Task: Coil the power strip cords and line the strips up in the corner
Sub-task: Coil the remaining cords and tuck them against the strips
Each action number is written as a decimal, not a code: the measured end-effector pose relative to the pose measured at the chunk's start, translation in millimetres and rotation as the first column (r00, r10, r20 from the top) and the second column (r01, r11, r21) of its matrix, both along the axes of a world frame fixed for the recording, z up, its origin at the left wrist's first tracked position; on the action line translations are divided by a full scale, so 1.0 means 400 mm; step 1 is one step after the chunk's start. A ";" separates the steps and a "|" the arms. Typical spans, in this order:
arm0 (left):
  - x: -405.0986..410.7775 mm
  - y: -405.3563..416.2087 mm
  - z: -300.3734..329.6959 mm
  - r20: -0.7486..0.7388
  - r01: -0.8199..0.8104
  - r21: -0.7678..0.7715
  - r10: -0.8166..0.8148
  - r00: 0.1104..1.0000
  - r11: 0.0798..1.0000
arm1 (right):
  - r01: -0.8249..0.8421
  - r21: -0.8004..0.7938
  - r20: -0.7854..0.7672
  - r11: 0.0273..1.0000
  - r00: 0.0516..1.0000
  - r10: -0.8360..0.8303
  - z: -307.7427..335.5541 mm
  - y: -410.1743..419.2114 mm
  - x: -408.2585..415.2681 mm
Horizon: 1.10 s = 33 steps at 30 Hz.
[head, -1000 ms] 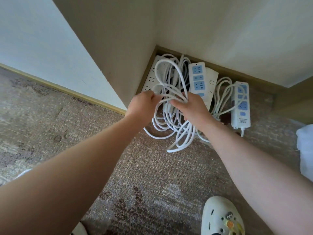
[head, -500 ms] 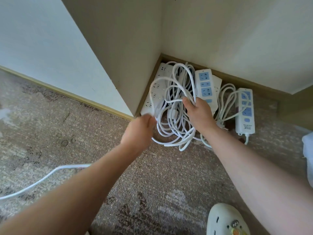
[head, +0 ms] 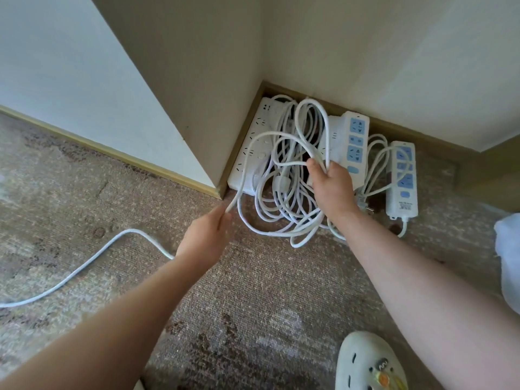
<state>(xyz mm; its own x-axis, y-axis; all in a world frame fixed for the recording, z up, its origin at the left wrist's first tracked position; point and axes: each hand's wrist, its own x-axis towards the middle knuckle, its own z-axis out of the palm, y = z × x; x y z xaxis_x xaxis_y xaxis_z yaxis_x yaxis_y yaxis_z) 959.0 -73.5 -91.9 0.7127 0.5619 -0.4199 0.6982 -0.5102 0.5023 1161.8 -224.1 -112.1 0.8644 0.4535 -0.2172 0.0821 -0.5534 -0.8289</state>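
Three white power strips lie in the wall corner: a wide one (head: 253, 147) against the left wall, one with blue sockets (head: 355, 142) in the middle, and a second blue-socket strip (head: 402, 178) to the right. My right hand (head: 332, 190) grips a bundle of white cord loops (head: 281, 209) above the carpet. My left hand (head: 205, 237) holds the free run of that cord, which trails off across the carpet to the left (head: 78, 271).
Brown patterned carpet (head: 253, 305) covers the floor. A wall edge with a baseboard (head: 219, 190) juts out at the left of the corner. My white clog (head: 368, 364) stands at the bottom right. Something white (head: 509, 263) sits at the right edge.
My left hand has drawn back from the bundle toward me and to the left, pulling a length of cord out. The trailing cord has come into view on the carpet.
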 end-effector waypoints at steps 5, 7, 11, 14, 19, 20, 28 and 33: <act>0.142 -0.030 0.047 0.146 0.003 -0.025 0.001 0.989 1.000 | -0.007 0.055 -0.022 0.998 1.000 0.008 0.007 0.011 -0.010; 0.219 -0.055 0.061 0.104 0.089 -0.035 -0.085 0.991 0.995 | 0.011 0.054 -0.034 0.998 0.999 -0.009 0.008 0.016 -0.004; 0.269 -0.089 0.059 0.056 0.197 0.003 -0.197 0.979 0.980 | 0.036 0.045 -0.149 0.998 0.988 -0.029 0.011 0.016 0.009; 0.271 -0.101 0.045 0.020 0.237 0.027 -0.237 0.971 0.971 | -0.009 0.087 -0.226 0.996 0.974 0.029 0.018 0.013 0.007; 0.267 -0.123 0.035 -0.038 0.331 0.075 -0.329 0.944 0.941 | -0.024 0.159 -0.294 0.987 0.953 0.070 0.033 0.011 0.006; 0.259 -0.125 0.034 -0.008 0.325 0.054 -0.325 0.946 0.944 | -0.027 0.149 -0.273 0.989 0.960 0.067 0.036 0.013 0.003; 0.001 -0.069 -0.010 0.123 0.212 -0.126 -0.197 0.973 0.969 | 0.023 0.140 -0.276 0.990 0.961 0.017 0.025 0.021 -0.003; -0.066 -0.072 -0.042 0.046 0.259 -0.059 -0.257 0.965 0.964 | 0.081 0.205 -0.361 0.975 0.933 -0.002 0.036 0.041 -0.010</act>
<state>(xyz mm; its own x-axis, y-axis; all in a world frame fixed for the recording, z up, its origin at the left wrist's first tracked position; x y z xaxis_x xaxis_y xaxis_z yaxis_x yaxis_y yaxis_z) 932.7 -102.5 -108.5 0.8461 0.3295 -0.4190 0.5269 -0.6365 0.5633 1157.8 -207.7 -97.8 0.7665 0.4888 -0.4165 -0.2596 -0.3574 -0.8971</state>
